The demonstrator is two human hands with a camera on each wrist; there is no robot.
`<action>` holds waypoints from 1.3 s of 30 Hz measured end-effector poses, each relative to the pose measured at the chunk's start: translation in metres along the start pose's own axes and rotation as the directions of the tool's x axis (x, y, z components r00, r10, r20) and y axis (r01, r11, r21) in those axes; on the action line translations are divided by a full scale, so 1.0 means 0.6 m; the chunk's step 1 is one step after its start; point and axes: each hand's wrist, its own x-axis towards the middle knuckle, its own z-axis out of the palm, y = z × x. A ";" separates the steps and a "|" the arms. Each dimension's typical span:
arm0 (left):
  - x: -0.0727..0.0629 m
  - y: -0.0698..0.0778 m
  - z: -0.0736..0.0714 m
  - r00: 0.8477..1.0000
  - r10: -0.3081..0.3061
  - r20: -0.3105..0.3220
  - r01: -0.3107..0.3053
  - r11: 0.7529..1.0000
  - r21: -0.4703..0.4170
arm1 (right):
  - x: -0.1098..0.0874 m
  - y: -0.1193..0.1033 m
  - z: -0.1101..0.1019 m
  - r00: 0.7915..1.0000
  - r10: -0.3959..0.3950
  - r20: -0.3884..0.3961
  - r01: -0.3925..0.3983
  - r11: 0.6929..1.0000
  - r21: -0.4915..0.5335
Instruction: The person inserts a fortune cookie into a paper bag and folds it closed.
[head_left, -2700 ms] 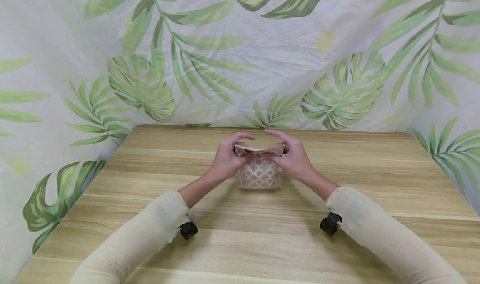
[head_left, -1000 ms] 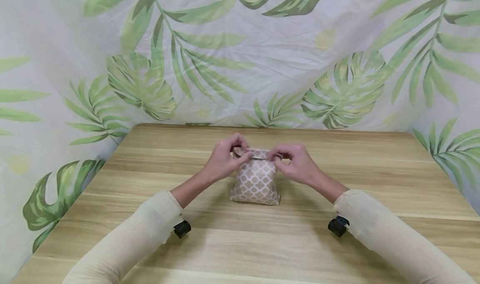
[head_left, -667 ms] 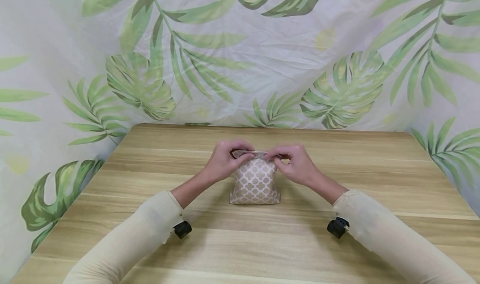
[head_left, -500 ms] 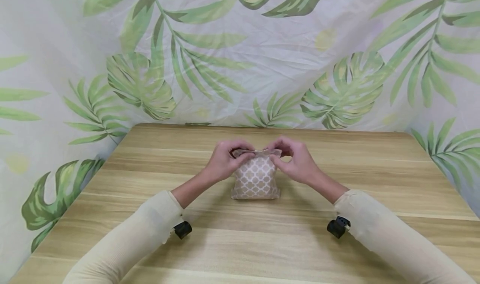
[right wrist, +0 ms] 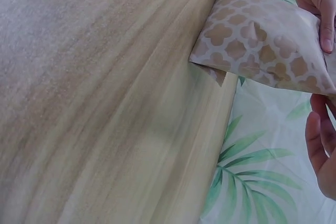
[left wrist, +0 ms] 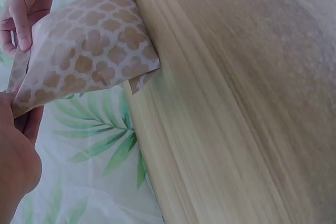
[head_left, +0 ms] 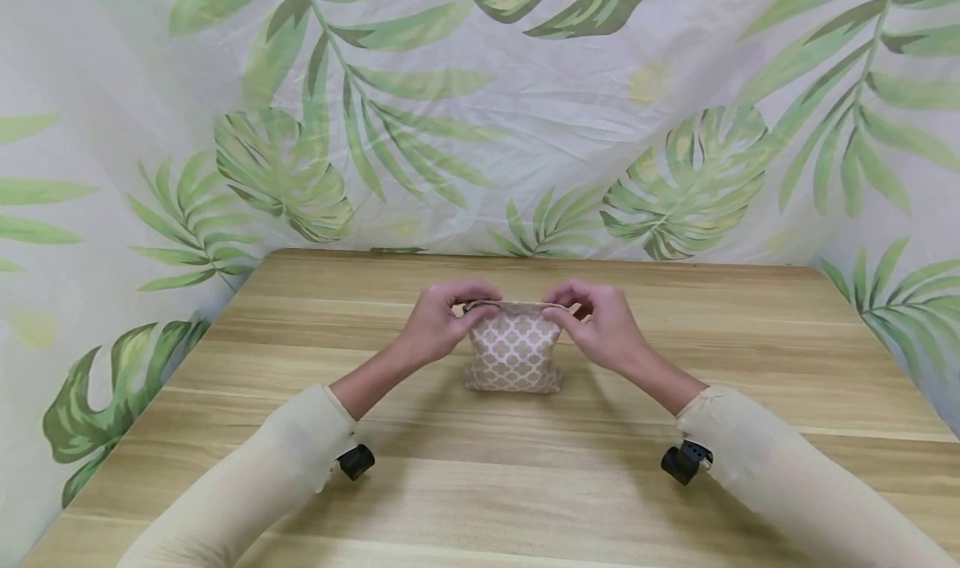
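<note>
A small paper bag (head_left: 513,351) with a tan and white lattice print stands upright on the wooden table. Its top edge is drawn straight between both hands. My left hand (head_left: 438,322) pinches the top left corner, thumb in front and fingers behind. At the opposite corner my right hand (head_left: 603,322) pinches the same edge in the same way. Seen from the left wrist, the bag (left wrist: 94,48) bulges in the middle, and a pointed flap sticks out by its base. What is inside the bag is hidden.
The wooden table (head_left: 480,501) reaches back to a hanging cloth (head_left: 450,135) printed with green leaves. A small black camera sits under each sleeve cuff, the left camera (head_left: 356,461) and the right camera (head_left: 684,461), both above the table.
The bag's mouth, gaping at first around both hands, is now pressed flat into a straight edge. My hands have moved slightly apart to its corners, and the right one has shifted its grip.
</note>
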 end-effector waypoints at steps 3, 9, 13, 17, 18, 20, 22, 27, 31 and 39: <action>-0.001 -0.002 -0.002 1.000 0.009 0.001 -0.009 1.000 -0.001 | -0.001 -0.002 -0.002 1.000 0.005 -0.005 -0.005 1.000 0.009; -0.001 -0.004 -0.002 0.999 0.030 -0.010 -0.030 1.000 -0.004 | -0.005 -0.003 -0.005 1.000 0.018 0.000 -0.018 1.000 0.020; 0.000 -0.006 -0.002 1.000 0.023 -0.017 -0.023 1.000 -0.004 | -0.008 -0.001 -0.005 1.000 0.026 -0.004 -0.026 0.999 0.029; 0.004 -0.004 -0.002 1.000 0.021 -0.016 -0.020 1.000 0.024 | -0.007 -0.001 -0.006 1.000 0.016 -0.015 -0.016 1.000 0.022; 0.006 -0.003 -0.001 1.000 0.025 -0.014 -0.025 0.999 0.042 | -0.007 -0.001 -0.005 1.000 0.011 -0.020 -0.010 1.000 0.020; 0.011 0.000 0.000 0.999 0.041 -0.007 -0.040 0.995 0.090 | -0.006 -0.001 -0.004 0.999 0.004 -0.032 -0.003 1.000 0.014; 0.018 0.005 0.003 0.998 0.063 0.010 -0.064 0.988 0.138 | -0.005 -0.001 -0.003 0.999 -0.003 -0.044 0.003 1.000 0.006; 0.040 0.027 0.010 0.991 0.077 0.108 -0.102 0.965 0.241 | -0.004 0.000 0.000 0.997 -0.031 -0.068 0.030 0.999 -0.020; 0.055 0.042 0.014 0.983 0.013 0.182 -0.069 0.950 0.304 | -0.002 -0.001 0.000 0.997 -0.044 -0.067 0.042 0.999 -0.028; 0.073 0.066 0.017 0.966 -0.102 0.238 -0.017 0.891 0.454 | 0.001 -0.003 0.000 0.997 -0.053 -0.063 0.051 0.998 -0.033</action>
